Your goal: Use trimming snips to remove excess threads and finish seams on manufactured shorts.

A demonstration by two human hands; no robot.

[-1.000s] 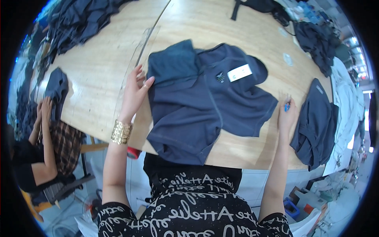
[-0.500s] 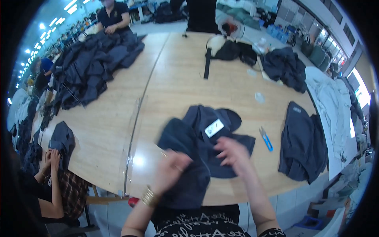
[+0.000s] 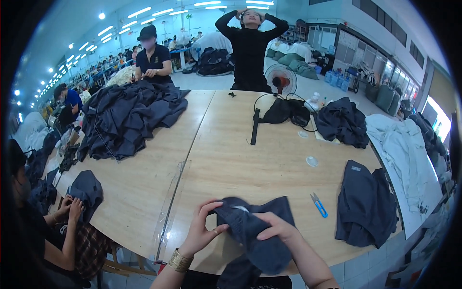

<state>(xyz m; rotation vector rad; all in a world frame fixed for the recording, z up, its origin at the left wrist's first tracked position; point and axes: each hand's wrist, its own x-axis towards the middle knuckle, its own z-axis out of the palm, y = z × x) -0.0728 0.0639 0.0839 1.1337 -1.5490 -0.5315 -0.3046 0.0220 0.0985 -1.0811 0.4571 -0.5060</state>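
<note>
A dark grey garment (image 3: 272, 255) is bunched up at the near edge of the wooden table (image 3: 231, 168). My left hand (image 3: 206, 227) pinches its gathered upper edge between thumb and fingers. On the other side, my right hand (image 3: 278, 228) grips a fold of the same cloth, with the thumb on top. A bit of white shows in the opening between my hands; I cannot make out what it is. One flap of cloth lies behind my right hand, and another part hangs toward my body.
Blue thread snips (image 3: 319, 206) and a folded dark garment (image 3: 363, 204) lie to the right. A big dark garment pile (image 3: 130, 118) covers the far left. Black bags (image 3: 284, 111) and a fan (image 3: 281, 79) stand beyond. A co-worker's hands (image 3: 72, 208) handle dark cloth at left.
The view has tilted up. My hands, apart and blurred before, have closed on the garment and gathered it up. Its white label no longer shows flat on top.
</note>
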